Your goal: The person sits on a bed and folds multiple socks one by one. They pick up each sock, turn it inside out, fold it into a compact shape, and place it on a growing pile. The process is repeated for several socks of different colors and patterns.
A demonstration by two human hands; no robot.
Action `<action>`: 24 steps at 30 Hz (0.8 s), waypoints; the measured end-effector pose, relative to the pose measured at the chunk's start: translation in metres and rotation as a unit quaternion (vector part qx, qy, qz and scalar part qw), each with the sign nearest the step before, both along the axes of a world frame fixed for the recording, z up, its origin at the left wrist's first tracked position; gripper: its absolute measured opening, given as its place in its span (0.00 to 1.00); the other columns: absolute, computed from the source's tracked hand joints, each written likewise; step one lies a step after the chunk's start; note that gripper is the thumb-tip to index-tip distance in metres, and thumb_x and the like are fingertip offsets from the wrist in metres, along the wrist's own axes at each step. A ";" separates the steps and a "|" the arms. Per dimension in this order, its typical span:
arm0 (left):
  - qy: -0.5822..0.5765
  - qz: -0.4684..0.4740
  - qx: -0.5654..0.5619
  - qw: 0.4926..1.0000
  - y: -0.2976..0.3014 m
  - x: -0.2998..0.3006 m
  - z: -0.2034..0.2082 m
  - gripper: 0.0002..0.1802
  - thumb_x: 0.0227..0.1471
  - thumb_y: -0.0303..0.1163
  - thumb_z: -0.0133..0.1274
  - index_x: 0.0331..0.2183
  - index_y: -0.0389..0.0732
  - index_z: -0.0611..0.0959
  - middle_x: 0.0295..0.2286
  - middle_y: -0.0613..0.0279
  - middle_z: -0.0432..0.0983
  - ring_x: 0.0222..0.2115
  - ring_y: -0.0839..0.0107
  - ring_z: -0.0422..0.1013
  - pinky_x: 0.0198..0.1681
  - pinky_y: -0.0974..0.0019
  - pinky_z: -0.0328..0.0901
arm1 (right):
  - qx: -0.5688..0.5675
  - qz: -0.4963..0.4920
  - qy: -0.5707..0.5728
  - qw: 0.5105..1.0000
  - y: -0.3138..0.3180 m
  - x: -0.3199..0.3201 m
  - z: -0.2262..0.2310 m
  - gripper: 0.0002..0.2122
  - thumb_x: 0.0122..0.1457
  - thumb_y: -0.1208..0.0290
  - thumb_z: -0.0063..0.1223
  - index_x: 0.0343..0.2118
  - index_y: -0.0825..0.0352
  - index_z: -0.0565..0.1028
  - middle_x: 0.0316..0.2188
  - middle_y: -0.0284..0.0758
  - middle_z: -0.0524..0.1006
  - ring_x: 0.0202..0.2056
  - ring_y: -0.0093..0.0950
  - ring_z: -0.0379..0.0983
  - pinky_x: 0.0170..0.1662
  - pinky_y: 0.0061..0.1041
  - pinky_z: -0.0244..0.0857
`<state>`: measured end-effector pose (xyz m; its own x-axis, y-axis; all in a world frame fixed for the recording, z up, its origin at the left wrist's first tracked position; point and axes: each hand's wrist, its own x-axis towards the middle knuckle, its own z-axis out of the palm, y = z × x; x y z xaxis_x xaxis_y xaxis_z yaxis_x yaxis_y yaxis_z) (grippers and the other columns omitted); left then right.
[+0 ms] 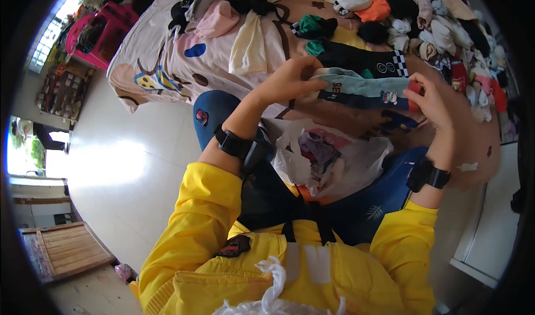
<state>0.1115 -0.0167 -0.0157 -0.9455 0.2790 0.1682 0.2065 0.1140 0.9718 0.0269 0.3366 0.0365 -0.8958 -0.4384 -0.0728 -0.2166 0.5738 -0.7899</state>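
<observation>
A light-blue and dark sock (359, 86) with a red end and a small cartoon figure is stretched flat over the bed. Its left end is pinched between the thumb and fingers of my left hand (295, 81). At the red end, my right hand (430, 98) grips it the same way. Just beyond lies a black sock (356, 57) with a checkered cuff and a green patch. In my lap, between my knees, sits a translucent plastic bag (362, 173) with crumpled purple and pink cloth inside.
Assorted socks make a large pile (429, 30) at the far right of the bed (161, 53). A pink garment (218, 19), a cream one (249, 44) and black ones lie far left. A pink plastic chair (106, 33) stands left, and a wooden panel (69, 251) lower left.
</observation>
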 end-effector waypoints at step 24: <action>-0.063 0.070 0.181 0.979 0.047 0.010 -0.020 0.20 0.54 0.27 0.53 0.48 0.39 0.65 0.37 0.56 0.71 0.35 0.70 0.70 0.27 0.66 0.76 | -0.434 0.097 -0.141 0.885 -0.145 -0.028 0.035 0.13 0.64 0.74 0.45 0.51 0.68 0.69 0.37 0.30 0.74 0.34 0.18 0.69 0.39 0.17 0.64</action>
<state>0.1218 0.0304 -0.0359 -0.9899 0.0878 0.1115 0.0894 -0.2242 0.9704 -0.0012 0.1918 0.0718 -0.7978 -0.5817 0.1586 0.0305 -0.3017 -0.9529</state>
